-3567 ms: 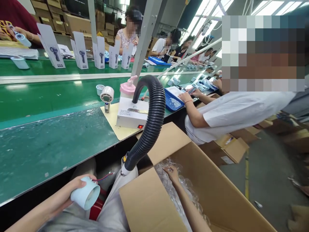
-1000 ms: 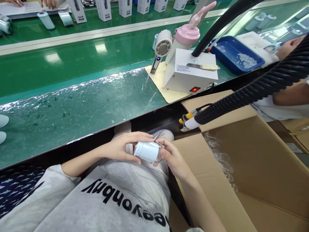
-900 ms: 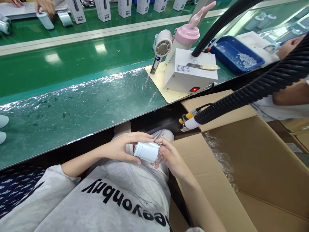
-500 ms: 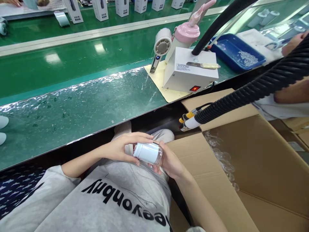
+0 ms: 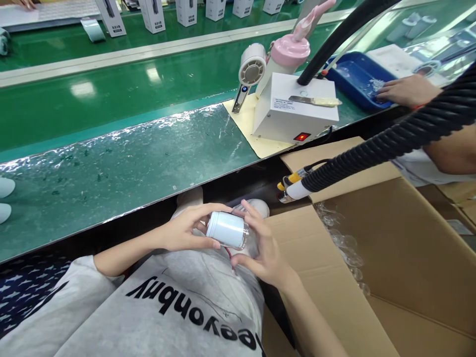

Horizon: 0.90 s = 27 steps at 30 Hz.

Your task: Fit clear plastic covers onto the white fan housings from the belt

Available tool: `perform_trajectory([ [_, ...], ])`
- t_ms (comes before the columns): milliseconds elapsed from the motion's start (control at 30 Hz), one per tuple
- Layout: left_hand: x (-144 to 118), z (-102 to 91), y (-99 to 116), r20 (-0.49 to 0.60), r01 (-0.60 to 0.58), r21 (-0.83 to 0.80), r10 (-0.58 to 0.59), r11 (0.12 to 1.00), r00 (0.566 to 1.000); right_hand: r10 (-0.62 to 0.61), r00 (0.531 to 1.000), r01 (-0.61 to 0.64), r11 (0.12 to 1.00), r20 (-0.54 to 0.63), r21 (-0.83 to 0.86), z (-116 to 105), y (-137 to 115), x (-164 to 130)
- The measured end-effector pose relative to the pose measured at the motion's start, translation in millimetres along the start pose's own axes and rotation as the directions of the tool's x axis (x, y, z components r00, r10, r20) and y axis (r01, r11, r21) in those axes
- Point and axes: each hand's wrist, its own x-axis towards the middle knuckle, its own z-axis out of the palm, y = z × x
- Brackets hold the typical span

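Note:
Over my lap, my left hand [image 5: 199, 229] is closed around a light blue cylinder [image 5: 226, 230], which lies tilted on its side. A transparent plastic cover [image 5: 244, 236] shows at its right end. Beside that end is my right hand [image 5: 266, 253], with thumb and fingers spread apart. Whether its upper fingertips touch the cover, I cannot tell. A thin red strand [image 5: 228, 253] shows below the cylinder.
Right of my lap stands an open cardboard box [image 5: 409, 248] with clear plastic pieces. A black hose with a nozzle [image 5: 292, 191] hangs over it. A white machine [image 5: 297, 111], a handheld fan [image 5: 253, 69] and a blue tray [image 5: 345, 74] with a co-worker's hand [image 5: 409, 91] line the bench.
My right hand has loosened from the cylinder's clear end, its fingers spreading and its thumb dropping lower. The cylinder stays in my left hand. A co-worker's hand has reached into the blue tray.

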Motion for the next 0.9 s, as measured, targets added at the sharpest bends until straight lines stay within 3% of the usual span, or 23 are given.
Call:
perform_trajectory([
  [33,0,-0.2,0,0.005,0.011,-0.003,-0.011,1.0,1.0,-0.09,0.995,0.093,0.991,0.038,-0.092,-3,-1,-1],
  [100,0,-1.2,-2,0.016,0.023,0.002,-0.023,1.0,1.0,-0.145,0.985,0.158,0.974,0.089,-0.162,-7,-2,-1],
  [200,1,-3.4,-3,0.058,-0.003,-0.004,0.003,1.0,0.998,0.035,0.998,-0.037,0.999,0.059,0.024,-7,-5,-1],
  [267,0,-4.4,-4,0.094,-0.024,-0.039,0.027,0.999,0.995,0.194,0.98,-0.197,0.957,0.035,0.215,-4,-6,-3],
  [333,0,-4.3,-4,0.109,-0.011,-0.097,0.021,0.995,0.994,0.287,0.958,-0.278,0.906,0.02,0.318,-1,-5,-6],
  [600,0,3.9,-24,0.15,0.167,-0.321,-0.124,0.932,0.981,0.502,0.865,-0.496,0.842,0.027,0.211,0,0,-13],
  [800,6,4.6,-42,0.171,0.255,-0.374,-0.203,0.892,0.964,0.557,0.815,-0.558,0.677,0.16,0.48,3,10,-10],
  [900,19,3.9,-38,0.197,0.244,-0.36,-0.183,0.9,0.963,0.549,0.826,-0.524,0.66,0.131,0.538,-4,14,-12],
])
